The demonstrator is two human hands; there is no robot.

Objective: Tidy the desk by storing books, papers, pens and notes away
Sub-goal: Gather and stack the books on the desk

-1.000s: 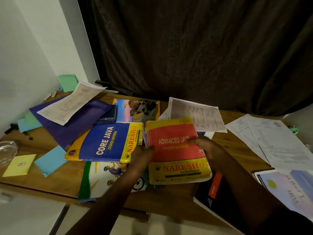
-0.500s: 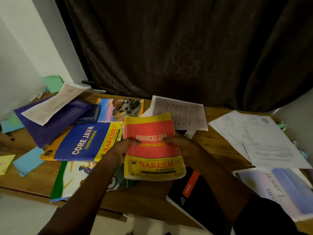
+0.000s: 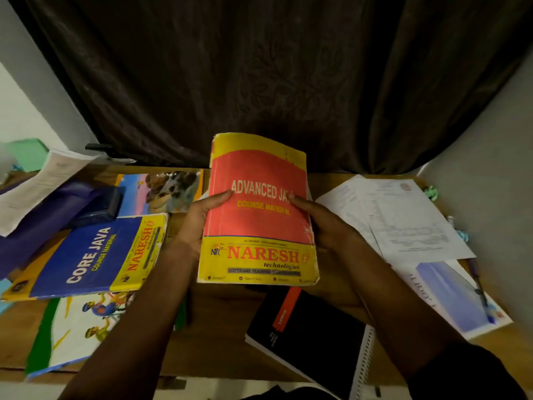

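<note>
Both my hands clasp the Advanced Java book (image 3: pixel 256 209) at frame centre, lifted off the desk (image 3: pixel 222 316): left hand (image 3: pixel 199 220) at its 9 o'clock edge, right hand (image 3: pixel 326 226) at 3. Thick, floppy softcover, likely heavy; gripping mid-edges seems soundest.

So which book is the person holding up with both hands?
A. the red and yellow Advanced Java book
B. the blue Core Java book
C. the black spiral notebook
A: the left hand and right hand grip the sides of the Advanced Java book, raised off the desk.
</note>
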